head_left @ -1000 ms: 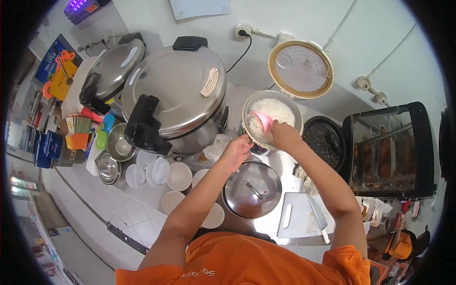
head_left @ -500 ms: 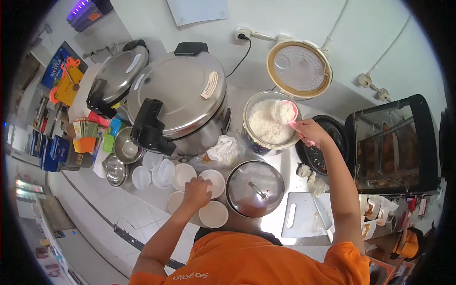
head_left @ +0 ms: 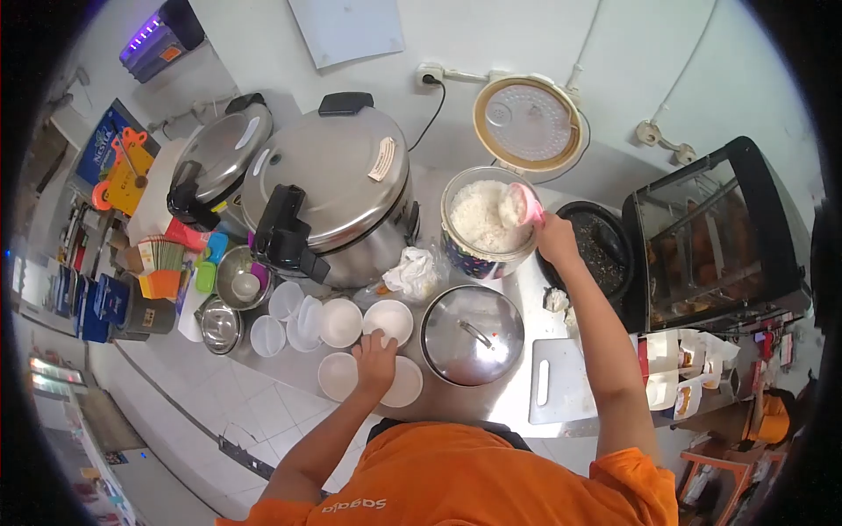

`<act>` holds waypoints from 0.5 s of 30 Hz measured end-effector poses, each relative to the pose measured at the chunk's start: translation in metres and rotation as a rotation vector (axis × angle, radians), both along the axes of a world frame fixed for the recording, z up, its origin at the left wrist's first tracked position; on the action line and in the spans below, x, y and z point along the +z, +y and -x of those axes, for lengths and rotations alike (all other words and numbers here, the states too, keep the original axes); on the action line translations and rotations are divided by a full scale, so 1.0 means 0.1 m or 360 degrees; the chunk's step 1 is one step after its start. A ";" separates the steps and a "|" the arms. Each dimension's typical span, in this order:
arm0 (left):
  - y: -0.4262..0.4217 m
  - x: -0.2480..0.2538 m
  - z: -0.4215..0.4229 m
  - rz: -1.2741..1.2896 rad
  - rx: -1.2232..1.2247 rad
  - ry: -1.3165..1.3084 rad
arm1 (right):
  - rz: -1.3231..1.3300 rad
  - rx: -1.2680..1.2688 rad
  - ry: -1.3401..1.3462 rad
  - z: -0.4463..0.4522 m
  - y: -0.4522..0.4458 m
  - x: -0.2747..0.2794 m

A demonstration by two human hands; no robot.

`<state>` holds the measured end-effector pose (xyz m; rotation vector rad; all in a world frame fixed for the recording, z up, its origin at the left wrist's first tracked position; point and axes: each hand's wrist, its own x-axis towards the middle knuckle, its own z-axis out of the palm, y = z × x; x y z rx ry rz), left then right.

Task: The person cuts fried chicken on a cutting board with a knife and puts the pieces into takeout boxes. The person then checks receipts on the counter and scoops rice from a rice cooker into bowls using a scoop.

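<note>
My right hand [head_left: 558, 242] is closed round the handle of a pink scoop [head_left: 531, 205]. The scoop holds white rice and is tilted over the rice [head_left: 482, 219] inside the open rice cooker [head_left: 491, 265]. My left hand [head_left: 375, 361] reaches over a group of white bowls, fingers apart, its fingertips at the near rim of one white bowl [head_left: 388, 321]. Close around it are a left bowl [head_left: 340, 323], a lower left bowl [head_left: 337, 377] and a lower right bowl [head_left: 403, 384], partly covered by the hand.
A round metal lid [head_left: 472, 337] lies right of the bowls. Clear plastic cups [head_left: 268, 337] stand to their left. Behind are a large steel cooker [head_left: 333, 175] and a smaller one [head_left: 223, 149]. At right are a black pan [head_left: 605, 250], a cutting board [head_left: 561, 381] and a glass-fronted cabinet [head_left: 702, 245].
The scoop has tipped over the rice in the cooker. My left hand has shifted right and nearer to me relative to the bowls. The whole view has moved slightly.
</note>
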<state>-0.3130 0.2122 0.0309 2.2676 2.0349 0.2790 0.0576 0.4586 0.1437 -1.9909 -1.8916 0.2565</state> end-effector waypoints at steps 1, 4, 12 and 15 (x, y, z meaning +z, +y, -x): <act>-0.01 0.03 0.01 -0.0002 0.0063 -0.0029 | 0.0015 -0.0044 0.0000 0.01 0.00 0.04; -0.02 0.22 0.02 0.0021 0.0256 -0.0193 | 0.0047 -0.0087 0.0009 -0.06 0.11 -0.09; -0.19 0.72 0.42 -0.0164 0.0130 -0.1060 | 0.0346 -0.0201 0.0483 -0.17 0.13 -0.13; -0.22 0.91 0.58 -0.0277 -0.0134 -0.1340 | 0.0574 -0.0284 0.0992 -0.21 0.10 0.02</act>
